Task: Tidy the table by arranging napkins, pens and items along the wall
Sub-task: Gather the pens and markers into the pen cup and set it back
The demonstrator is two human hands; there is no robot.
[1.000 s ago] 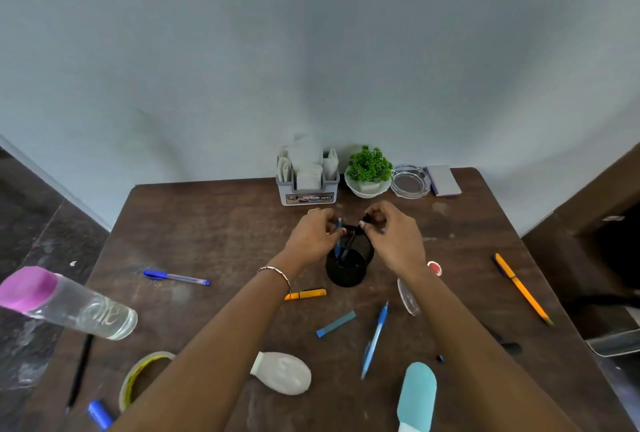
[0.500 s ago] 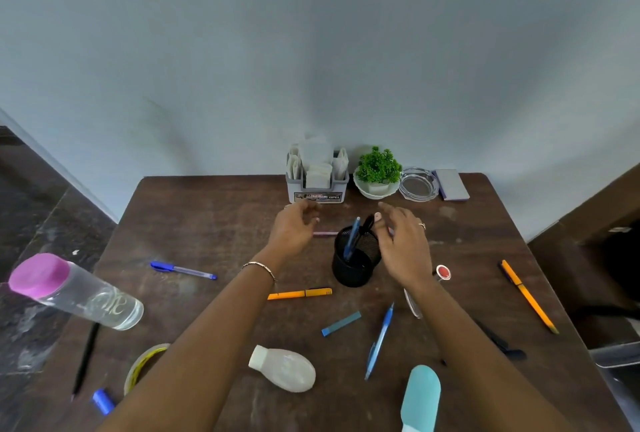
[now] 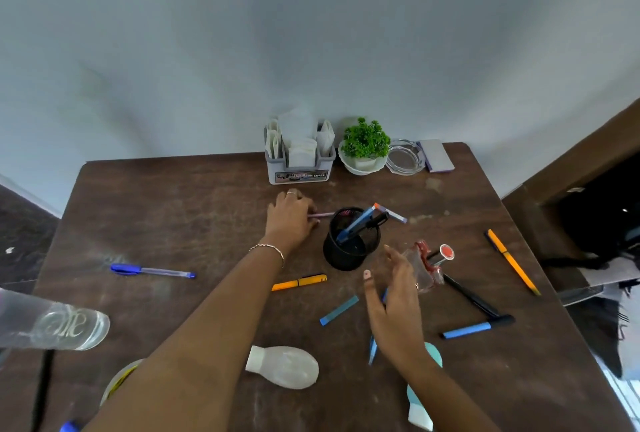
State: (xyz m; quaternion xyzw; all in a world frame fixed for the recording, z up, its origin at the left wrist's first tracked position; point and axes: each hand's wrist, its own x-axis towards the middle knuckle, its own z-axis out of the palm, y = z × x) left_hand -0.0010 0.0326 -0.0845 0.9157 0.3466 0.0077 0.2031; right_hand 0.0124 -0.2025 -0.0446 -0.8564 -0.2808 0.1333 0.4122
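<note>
A black mesh pen cup (image 3: 349,253) stands mid-table with a blue pen and a black pen leaning in it. Just left of the cup, my left hand (image 3: 291,217) rests on the table, its fingers closed over the end of a pink pen (image 3: 323,214). My right hand (image 3: 391,300) hovers open in front of the cup, above a blue pen (image 3: 372,350) that it partly hides. The napkin holder (image 3: 299,163), a small green plant (image 3: 365,144), a glass ashtray (image 3: 405,156) and a grey pad (image 3: 437,155) stand along the wall.
Loose on the table: a blue pen (image 3: 152,271), orange marker (image 3: 299,282), blue cap (image 3: 339,310), blue marker (image 3: 474,328), black pen (image 3: 471,294), orange pen (image 3: 512,260), plastic pouch (image 3: 424,269), white bottle (image 3: 284,366), clear bottle (image 3: 52,324), tape roll (image 3: 117,381).
Both hands have left the pen cup. The left hand went left and down onto the pink pen. The right hand pulled back toward me, open.
</note>
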